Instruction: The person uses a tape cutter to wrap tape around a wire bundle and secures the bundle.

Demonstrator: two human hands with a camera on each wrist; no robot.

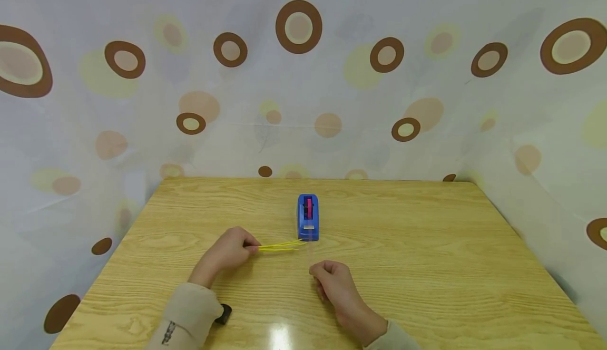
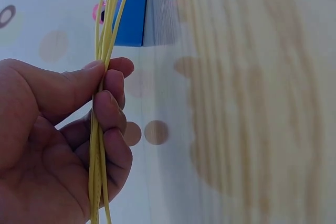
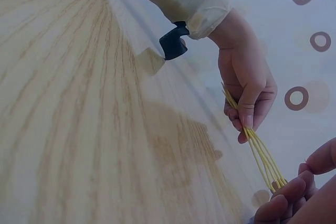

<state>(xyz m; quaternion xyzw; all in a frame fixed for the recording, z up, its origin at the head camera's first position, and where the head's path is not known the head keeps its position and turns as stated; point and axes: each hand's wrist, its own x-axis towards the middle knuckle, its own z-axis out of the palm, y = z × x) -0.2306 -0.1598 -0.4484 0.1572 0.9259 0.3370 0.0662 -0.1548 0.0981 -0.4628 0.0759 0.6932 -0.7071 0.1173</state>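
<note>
My left hand [image 1: 233, 247] grips a bundle of thin yellow cable ties [image 2: 107, 40] between thumb and curled fingers; one shows a ridged face. Their free ends fan out to the right, overlapping the front of the blue tape dispenser [image 1: 301, 221] in the head view. That dispenser stands on the table with a pink tape roll core [image 1: 309, 208] in it. A strip of clear tape [image 1: 310, 252] runs from its front towards me. My right hand [image 1: 338, 289] pinches the strip's end between thumb and forefinger, nearer to me than the cable ties.
The wood-grained table [image 1: 427, 244] reaches back to a pale patterned curtain [image 1: 327, 76], which also hangs along both sides. A black band or strap [image 1: 224, 314] sticks out by my left sleeve [image 1: 182, 313].
</note>
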